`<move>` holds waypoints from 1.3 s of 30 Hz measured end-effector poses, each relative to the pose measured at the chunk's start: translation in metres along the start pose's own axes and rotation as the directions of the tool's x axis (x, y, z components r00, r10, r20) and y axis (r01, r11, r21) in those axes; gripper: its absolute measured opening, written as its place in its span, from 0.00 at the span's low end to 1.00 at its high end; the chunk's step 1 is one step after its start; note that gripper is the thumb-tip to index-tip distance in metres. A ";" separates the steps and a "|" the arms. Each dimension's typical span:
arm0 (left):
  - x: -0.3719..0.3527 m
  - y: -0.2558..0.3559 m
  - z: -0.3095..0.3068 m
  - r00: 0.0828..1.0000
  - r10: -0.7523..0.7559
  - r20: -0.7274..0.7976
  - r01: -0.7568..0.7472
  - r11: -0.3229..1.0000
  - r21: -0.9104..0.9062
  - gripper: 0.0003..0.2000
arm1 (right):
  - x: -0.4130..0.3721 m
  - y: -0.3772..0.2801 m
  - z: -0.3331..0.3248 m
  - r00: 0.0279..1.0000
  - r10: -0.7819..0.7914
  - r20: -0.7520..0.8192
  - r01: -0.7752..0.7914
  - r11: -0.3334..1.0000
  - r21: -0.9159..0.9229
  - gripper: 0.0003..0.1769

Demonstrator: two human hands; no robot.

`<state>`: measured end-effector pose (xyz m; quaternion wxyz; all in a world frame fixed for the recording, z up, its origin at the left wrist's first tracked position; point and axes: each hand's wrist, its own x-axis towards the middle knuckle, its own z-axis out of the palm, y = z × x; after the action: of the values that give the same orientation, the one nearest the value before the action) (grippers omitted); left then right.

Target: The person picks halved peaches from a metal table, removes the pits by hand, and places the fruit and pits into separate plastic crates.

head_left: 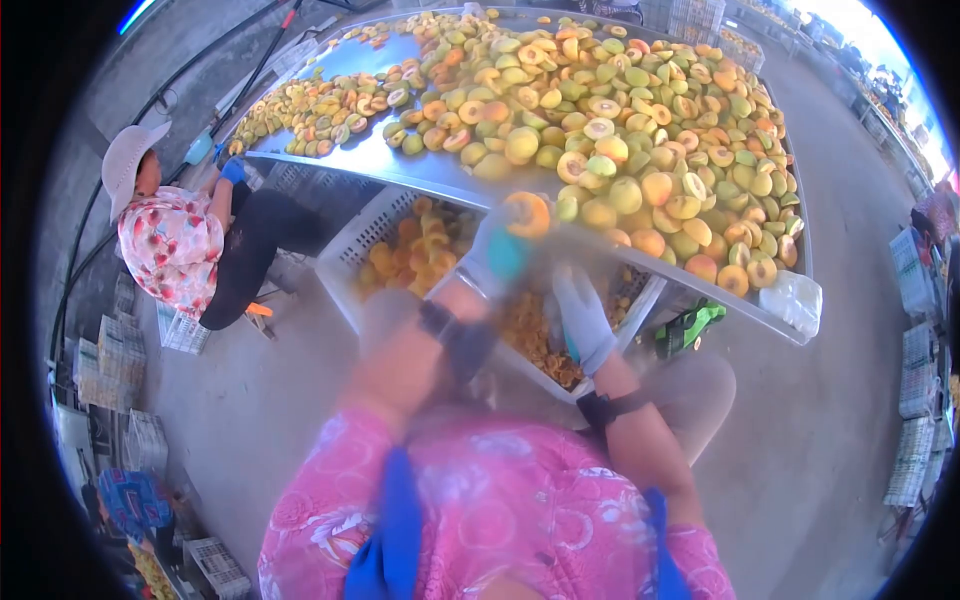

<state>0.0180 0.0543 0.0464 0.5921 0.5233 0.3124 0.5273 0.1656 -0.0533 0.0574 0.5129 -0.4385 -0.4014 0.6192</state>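
Note:
My left hand (490,255), in a pale glove with a green patch, is raised at the table's front edge. It is closed on a halved peach (527,214) with orange flesh. Lower and to the right, my right hand (583,315), also gloved, hangs over the white crate (348,285), its fingers pointing up toward the table edge; blur hides whether it holds anything. Orange fruit pieces (412,250) lie in the crate's left part, and smaller brownish scraps (535,335) in its right part. Many halved green and orange peaches (640,140) cover the metal table (450,178).
A co-worker (175,235) in a cap and floral top sits at the table's left end. A clear plastic bag (793,303) rests on the right front corner, with a green packet (690,328) below. Stacked crates (915,370) stand far right, others (120,360) at left.

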 end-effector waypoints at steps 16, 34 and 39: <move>-0.041 -0.035 0.027 0.998 -0.035 -0.050 0.017 0.948 -0.319 0.16 | 0.016 0.027 -0.017 0.997 -0.004 -0.072 -0.013 0.972 -0.233 0.14; -0.036 -0.069 0.000 0.997 -0.002 -0.075 -0.001 0.999 -0.049 0.17 | 0.009 0.020 -0.027 0.990 -0.143 -0.015 0.130 0.935 -0.330 0.15; -0.041 -0.054 -0.003 0.950 0.296 0.102 -0.302 0.780 0.549 0.16 | 0.006 0.017 -0.027 0.926 -0.313 0.210 0.373 0.672 -0.640 0.19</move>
<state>0.0216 0.0219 -0.0131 0.3240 0.7186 0.3625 0.4973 0.1856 -0.0487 0.0329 0.4107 -0.4837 -0.6925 0.3432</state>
